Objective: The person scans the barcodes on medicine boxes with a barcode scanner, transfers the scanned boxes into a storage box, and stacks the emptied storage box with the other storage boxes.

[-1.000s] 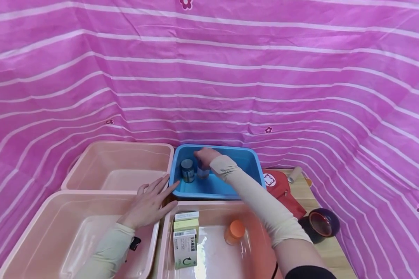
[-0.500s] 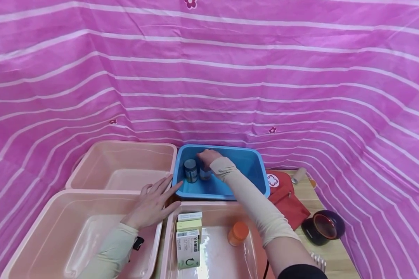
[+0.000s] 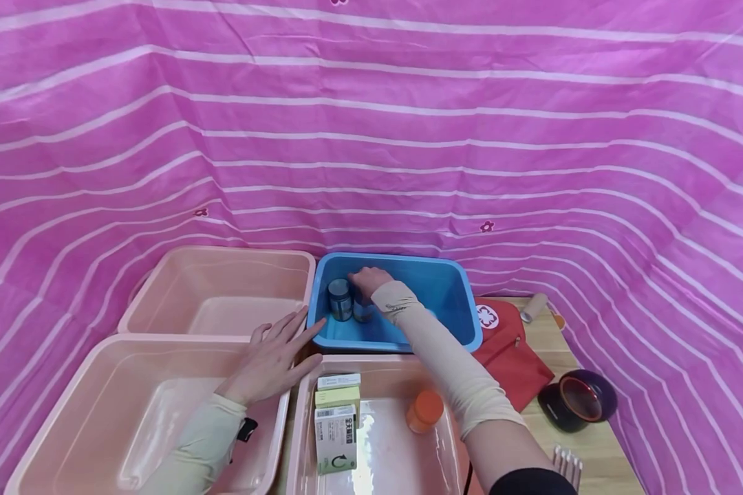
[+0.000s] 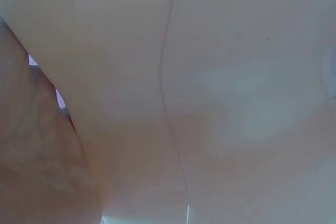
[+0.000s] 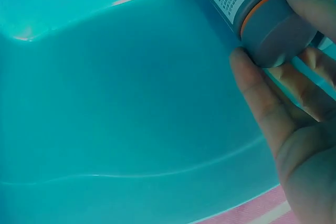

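In the head view, my right hand [image 3: 371, 280] reaches down into the blue bin [image 3: 408, 344]. It holds a bottle [image 3: 363, 311] that stands close beside a dark-lidded jar [image 3: 340, 300] at the bin's left end. The right wrist view shows the thumb and fingers around the grey cap [image 5: 278, 30] of this bottle, which has an orange ring and a printed label. My left hand [image 3: 271, 362] lies with fingers spread over the rims where the bins meet, its fingertips at the blue bin's left corner. In the left wrist view, a pale bin wall [image 4: 236, 77] fills most of the picture.
Pink bins [image 3: 223, 251] stand left and in front. The front one contains upright medicine boxes [image 3: 336, 440] and an orange-lidded bottle [image 3: 424, 411]. At right on the wooden table lie a red pouch [image 3: 514, 364], a dark round device [image 3: 577, 400] and a pale tube [image 3: 534, 307].
The head view has shifted slightly. The bottle in my right hand has moved a little closer to the jar. My left hand stays on the rims.
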Available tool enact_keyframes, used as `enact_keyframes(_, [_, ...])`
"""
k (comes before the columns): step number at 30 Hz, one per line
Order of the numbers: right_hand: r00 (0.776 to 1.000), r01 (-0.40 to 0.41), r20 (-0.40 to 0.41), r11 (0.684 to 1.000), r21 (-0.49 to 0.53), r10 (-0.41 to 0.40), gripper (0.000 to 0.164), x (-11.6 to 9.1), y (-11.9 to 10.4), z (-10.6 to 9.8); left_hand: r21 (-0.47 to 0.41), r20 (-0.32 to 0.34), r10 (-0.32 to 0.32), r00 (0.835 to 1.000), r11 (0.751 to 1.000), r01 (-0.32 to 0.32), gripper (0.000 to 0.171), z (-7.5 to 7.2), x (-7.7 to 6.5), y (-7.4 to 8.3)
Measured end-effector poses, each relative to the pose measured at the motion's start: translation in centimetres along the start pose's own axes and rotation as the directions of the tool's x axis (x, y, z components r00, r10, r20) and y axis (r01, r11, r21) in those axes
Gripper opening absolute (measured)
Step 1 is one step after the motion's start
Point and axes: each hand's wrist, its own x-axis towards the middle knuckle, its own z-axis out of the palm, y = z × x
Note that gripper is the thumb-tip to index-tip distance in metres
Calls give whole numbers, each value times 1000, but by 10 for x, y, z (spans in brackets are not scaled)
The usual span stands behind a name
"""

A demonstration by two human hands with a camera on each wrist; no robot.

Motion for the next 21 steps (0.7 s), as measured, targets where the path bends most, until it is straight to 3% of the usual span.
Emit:
enact_keyframes(5, [1000,29,4,995,-96,-29,32,2,1,-3,-25,13,-3,1000,1000,3,68,0,0,0])
enact_keyframes(11, [991,91,-84,985,-148,-104,46,-15,-1,-17,-30,19,-2,1000,1000,3,68,-1,2,0])
enact_keyframes(16, [957,184,-216,981,-66,-194,47,-73,-9,-38,-21,23,3,1000,1000,-2,68,-2,2,0])
enact_keyframes(21, [896,277,-360,961,-3,-259,37,-143,-11,-41,-17,27,2,1000,1000,-2,69,-2,2,-1])
